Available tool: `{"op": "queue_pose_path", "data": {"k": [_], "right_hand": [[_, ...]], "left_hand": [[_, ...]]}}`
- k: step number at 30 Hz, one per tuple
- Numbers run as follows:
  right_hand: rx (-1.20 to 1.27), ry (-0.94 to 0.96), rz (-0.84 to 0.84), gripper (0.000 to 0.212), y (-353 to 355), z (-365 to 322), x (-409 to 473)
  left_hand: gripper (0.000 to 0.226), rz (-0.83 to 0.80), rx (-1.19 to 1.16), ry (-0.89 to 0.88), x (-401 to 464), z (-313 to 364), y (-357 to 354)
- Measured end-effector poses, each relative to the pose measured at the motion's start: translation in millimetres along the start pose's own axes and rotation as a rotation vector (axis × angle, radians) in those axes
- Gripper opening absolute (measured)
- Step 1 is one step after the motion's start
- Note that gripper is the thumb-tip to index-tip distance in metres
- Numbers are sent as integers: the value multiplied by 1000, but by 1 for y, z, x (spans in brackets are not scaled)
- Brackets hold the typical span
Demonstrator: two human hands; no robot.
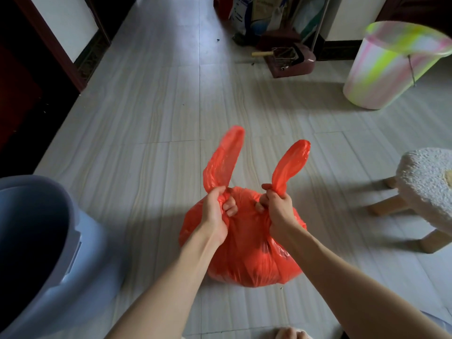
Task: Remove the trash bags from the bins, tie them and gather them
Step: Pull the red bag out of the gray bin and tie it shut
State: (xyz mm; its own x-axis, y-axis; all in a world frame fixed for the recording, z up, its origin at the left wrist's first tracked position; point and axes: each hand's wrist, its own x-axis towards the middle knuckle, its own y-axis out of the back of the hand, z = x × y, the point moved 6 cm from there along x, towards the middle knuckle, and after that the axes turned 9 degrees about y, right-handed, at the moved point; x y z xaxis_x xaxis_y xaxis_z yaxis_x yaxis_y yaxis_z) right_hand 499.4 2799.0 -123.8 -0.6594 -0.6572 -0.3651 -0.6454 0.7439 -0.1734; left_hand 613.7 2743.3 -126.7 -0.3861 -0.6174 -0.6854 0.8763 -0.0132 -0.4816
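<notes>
A full red trash bag (247,260) sits on the tiled floor in front of me. My left hand (216,211) grips the bag's left handle at its base, and the loop sticks up above my fist. My right hand (277,209) grips the right handle the same way, its loop standing up too. The two handles are apart, not knotted. A grey-blue bin (61,241) stands at the lower left with a dark interior and no bag visible in it. A pastel pink, white and green bin (381,67) stands at the upper right.
A wooden-legged stool with a fluffy white seat (425,189) stands to the right of the bag. A maroon dustpan (291,59), a broom and bags lean against the far wall. A dark doorway (22,99) runs along the left. My toes (291,333) show at the bottom edge.
</notes>
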Motion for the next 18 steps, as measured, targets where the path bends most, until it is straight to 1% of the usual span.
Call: {"op": "queue_pose_path", "data": {"k": [1, 4, 6, 7, 9, 11, 14, 16, 18], "right_hand": [[31, -8, 3, 21, 0, -1, 2], [78, -27, -50, 16, -3, -2, 3], [110, -82, -110, 15, -5, 0, 0], [120, -116, -140, 19, -6, 1, -1], [133, -180, -175, 29, -8, 4, -3], [108, -182, -174, 32, -9, 4, -3], [-30, -24, -161, 22, -10, -3, -4], [-6, 47, -147, 24, -8, -5, -5], [48, 67, -162, 25, -6, -7, -5]], "left_hand": [[23, -54, -17, 10, -2, 0, -3], [26, -204, -6, 71, -9, 2, -8], [24, -243, 50, 112, -9, 3, -6], [23, -233, 71, 129, -9, 2, -5], [26, -166, 65, 138, -4, 0, 0], [31, -75, 9, 96, 1, -1, 5], [32, 87, -19, 23, 5, 1, 13], [36, 158, -81, 29, 4, 2, 15], [37, 204, -136, 46, 4, 2, 18]]}}
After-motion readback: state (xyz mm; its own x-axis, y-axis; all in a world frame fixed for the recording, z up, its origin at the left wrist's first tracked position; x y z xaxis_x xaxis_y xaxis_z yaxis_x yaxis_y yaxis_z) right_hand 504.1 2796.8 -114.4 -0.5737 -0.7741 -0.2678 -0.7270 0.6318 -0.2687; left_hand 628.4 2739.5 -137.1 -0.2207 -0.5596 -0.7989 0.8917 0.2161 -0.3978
